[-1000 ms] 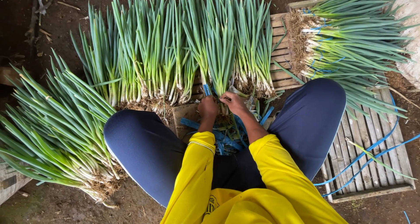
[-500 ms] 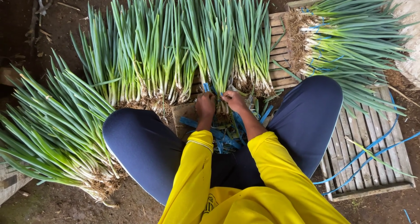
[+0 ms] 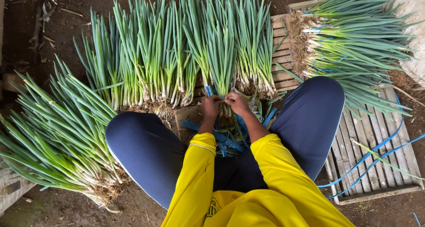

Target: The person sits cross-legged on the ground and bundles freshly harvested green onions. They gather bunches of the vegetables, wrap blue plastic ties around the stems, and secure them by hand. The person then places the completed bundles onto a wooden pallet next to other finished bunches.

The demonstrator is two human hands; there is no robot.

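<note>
Both hands, left hand (image 3: 211, 106) and right hand (image 3: 237, 104), close their grip around a spring onion bunch (image 3: 225, 58).

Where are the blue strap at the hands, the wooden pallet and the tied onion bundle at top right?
blue strap (image 3: 208, 91), head view, end above left hand.
wooden pallet (image 3: 380, 182), head view, bare slat.
tied onion bundle (image 3: 354, 36), head view, green stalks.

Left bunch (image 3: 57, 134): leaf tips cut off by the frame's edge.
Blue strap (image 3: 208, 90): mostly hidden between the hands (knot unclear).
</note>
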